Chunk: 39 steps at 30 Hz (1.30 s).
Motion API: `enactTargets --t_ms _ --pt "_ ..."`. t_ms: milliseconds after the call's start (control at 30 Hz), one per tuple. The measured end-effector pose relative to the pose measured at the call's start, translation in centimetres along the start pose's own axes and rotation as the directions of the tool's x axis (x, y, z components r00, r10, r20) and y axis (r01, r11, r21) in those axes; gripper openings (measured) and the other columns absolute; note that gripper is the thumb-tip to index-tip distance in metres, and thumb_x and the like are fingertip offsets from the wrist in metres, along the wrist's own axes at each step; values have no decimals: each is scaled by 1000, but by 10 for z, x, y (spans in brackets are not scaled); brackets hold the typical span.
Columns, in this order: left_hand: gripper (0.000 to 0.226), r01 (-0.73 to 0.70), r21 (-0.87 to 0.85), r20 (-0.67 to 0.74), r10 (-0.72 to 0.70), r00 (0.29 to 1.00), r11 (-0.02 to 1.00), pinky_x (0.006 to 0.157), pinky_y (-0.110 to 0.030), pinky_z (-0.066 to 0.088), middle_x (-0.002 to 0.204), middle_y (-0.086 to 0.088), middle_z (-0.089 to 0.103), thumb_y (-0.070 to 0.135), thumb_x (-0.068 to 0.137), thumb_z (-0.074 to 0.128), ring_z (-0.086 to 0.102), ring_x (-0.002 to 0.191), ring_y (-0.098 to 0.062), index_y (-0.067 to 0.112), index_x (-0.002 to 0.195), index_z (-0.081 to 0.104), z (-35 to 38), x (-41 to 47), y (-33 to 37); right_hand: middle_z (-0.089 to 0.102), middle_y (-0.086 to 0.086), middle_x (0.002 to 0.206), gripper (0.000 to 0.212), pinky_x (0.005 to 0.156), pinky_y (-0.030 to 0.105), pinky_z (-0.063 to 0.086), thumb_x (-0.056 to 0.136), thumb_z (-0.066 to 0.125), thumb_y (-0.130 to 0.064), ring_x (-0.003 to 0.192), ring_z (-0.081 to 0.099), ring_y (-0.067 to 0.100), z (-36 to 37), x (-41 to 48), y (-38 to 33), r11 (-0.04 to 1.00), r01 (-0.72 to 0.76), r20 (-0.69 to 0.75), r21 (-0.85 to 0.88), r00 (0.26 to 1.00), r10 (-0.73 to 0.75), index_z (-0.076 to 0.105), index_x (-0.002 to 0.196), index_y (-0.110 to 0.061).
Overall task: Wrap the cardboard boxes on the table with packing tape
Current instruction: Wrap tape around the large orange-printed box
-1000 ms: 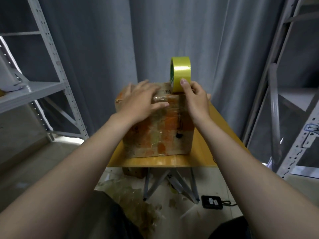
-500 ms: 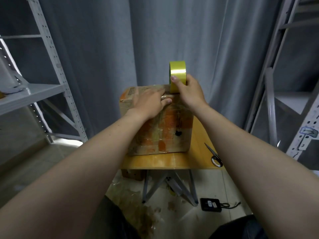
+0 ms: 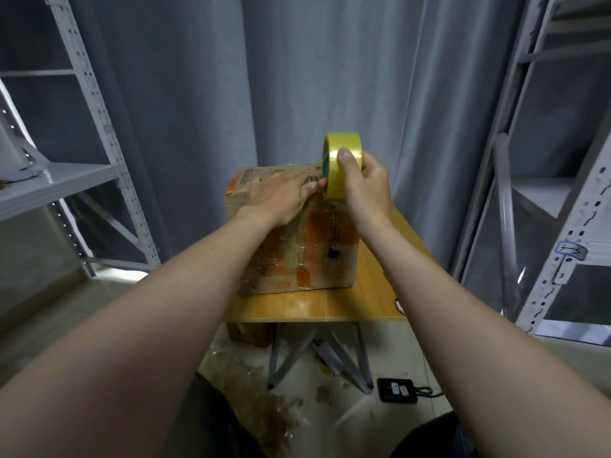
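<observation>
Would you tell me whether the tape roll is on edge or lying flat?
On edge: the tape roll stands upright atop the cardboard box, band facing the camera, gripped by the right hand.

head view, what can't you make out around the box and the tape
- Tape's loose end: head view, hidden behind the tape roll and the fingers of the left hand pressing on the cardboard box.
- Box's far side: turned away from the camera.
- Box label print: too small to read.
- Dark thing at the right edge of the table: mostly covered by the forearm of the right hand, which grips the roll.
</observation>
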<state>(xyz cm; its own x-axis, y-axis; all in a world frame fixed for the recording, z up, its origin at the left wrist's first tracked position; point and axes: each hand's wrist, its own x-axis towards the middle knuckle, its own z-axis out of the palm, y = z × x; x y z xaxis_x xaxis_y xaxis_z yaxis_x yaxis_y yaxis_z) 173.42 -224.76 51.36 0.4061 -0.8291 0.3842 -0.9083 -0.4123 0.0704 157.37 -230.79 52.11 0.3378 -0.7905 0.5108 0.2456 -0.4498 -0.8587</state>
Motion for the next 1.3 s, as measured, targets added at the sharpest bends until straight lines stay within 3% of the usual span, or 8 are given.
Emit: enactTargets --t_ms 100,300,433,667,967,1100,1200,1300 --pt "58 5 -2 -12 -5 1000 1000 116 -62 27 157 4 51 64 106 21 44 146 -25 37 149 50 1 2 1 73 28 83 54 76 58 59 97 56 -49 80 73 43 -4 -2 -3 999 -40 -8 22 999 40 66 90 4" --pt "58 31 -26 25 -30 999 999 117 -62 25 158 2 51 65 106 23 44 146 -27 38 150 49 -1 8 -1 75 5 63 36 64 41 62 103 54 -45 63 74 21 -10 -31 11 996 -81 0 -36 997 81 72 87 -18" --pt "61 32 -13 27 -32 999 999 117 -60 27 160 0 48 66 106 22 43 147 -29 36 153 46 -1 11 -4 74 5 62 35 57 37 61 103 55 -45 58 74 20 -17 -54 28 993 -116 -10 -21 993 116 70 89 -18" --pt "60 16 -28 22 -15 1000 999 117 -60 26 161 3 46 67 105 24 41 148 -28 38 154 45 2 8 -3 75 2 65 36 66 39 62 103 55 -48 60 75 16 -15 -75 51 984 -175 -43 -18 984 175 71 93 -17" --pt "61 20 -13 24 -20 1000 1000 117 -62 29 157 -3 52 67 105 25 46 144 -31 36 151 49 0 8 -3 74 11 64 50 58 30 59 106 50 -49 56 74 24 -11 -104 94 902 -431 31 29 902 430 72 93 -6" --pt "61 28 -20 21 -28 999 999 117 -62 28 158 -1 51 68 105 25 45 145 -30 37 151 49 1 8 -5 78 0 70 45 72 37 58 103 46 -61 67 76 10 -5 -118 109 909 -411 55 -67 908 415 70 101 -23" --pt "60 21 -25 11 -21 1000 999 115 -61 27 157 0 52 68 105 24 45 145 -29 38 151 49 1 8 -5 77 -6 71 51 79 41 58 100 40 -68 75 74 4 -10 -122 117 916 -376 54 -137 921 386 69 104 -27" --pt "60 25 -26 15 -25 1000 999 116 -60 28 157 -1 52 68 105 24 45 145 -30 38 150 50 0 9 -4 75 -6 64 48 64 27 54 102 40 -67 63 71 0 -10 -120 117 901 -382 47 -207 916 399 66 102 -27"
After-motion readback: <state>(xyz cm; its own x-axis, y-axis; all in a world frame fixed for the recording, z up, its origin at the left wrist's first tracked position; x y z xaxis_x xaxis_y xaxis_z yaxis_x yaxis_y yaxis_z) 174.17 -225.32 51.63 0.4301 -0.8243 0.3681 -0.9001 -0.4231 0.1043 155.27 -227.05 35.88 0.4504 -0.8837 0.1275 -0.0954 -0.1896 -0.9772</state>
